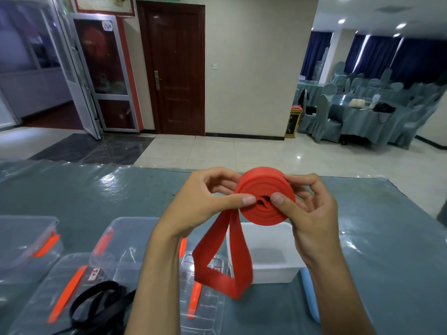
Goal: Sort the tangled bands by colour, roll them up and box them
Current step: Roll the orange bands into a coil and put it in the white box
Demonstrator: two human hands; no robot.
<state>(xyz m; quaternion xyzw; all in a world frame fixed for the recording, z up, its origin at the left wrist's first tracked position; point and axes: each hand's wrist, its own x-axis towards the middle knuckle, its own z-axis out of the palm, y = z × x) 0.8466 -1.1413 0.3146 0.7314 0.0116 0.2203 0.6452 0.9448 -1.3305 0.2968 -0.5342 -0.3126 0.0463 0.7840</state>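
Observation:
A red band is partly wound into a flat coil, held up above the table. My left hand pinches the coil's left side with thumb and fingers. My right hand grips its right side, thumb pressed on the coil's centre. The unrolled tail hangs as a loop down toward the boxes. A white open box stands under the coil. A black band lies tangled at the lower left. A light blue band shows beside my right forearm.
Clear plastic boxes and lids with orange clips lie on the grey-blue covered table. Beyond the table's far edge is tiled floor, a brown door and covered banquet tables at the right.

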